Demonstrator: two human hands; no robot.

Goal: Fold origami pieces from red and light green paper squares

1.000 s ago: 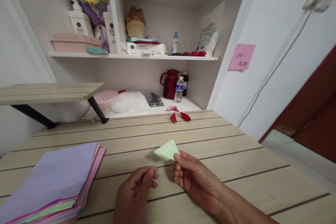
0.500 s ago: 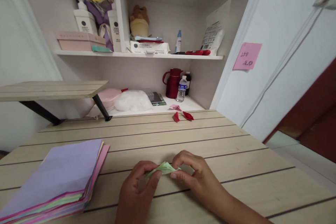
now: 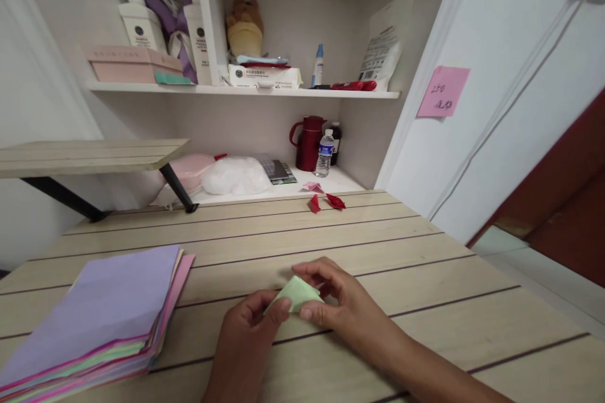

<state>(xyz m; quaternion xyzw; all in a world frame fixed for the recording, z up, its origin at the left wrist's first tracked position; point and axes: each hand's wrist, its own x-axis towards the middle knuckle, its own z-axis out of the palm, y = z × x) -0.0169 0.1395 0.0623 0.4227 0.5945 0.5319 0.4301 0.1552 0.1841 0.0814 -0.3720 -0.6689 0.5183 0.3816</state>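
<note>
A small folded piece of light green paper (image 3: 297, 293) is held between my two hands, above the wood-look table. My left hand (image 3: 258, 321) pinches its left corner, thumb on the near face and fingers behind. On the other side, my right hand (image 3: 333, 299) grips the right corner between thumb and fingers, with the index finger arched over the top edge. The paper's near face is a flat triangle with its point up; its back is hidden.
At left lies a stack of coloured paper (image 3: 108, 302), lilac on top. Two red folded papers (image 3: 336, 201) and a pink one (image 3: 312, 187) are near the back edge. Behind stand a water bottle (image 3: 324, 154) and a dark red jug (image 3: 309, 145). A raised shelf (image 3: 89, 157) overhangs the left.
The green paper has turned from a thin, edge-on shape to show a flat triangular face. My right fingers have moved up and left over its top. The view has shifted slightly.
</note>
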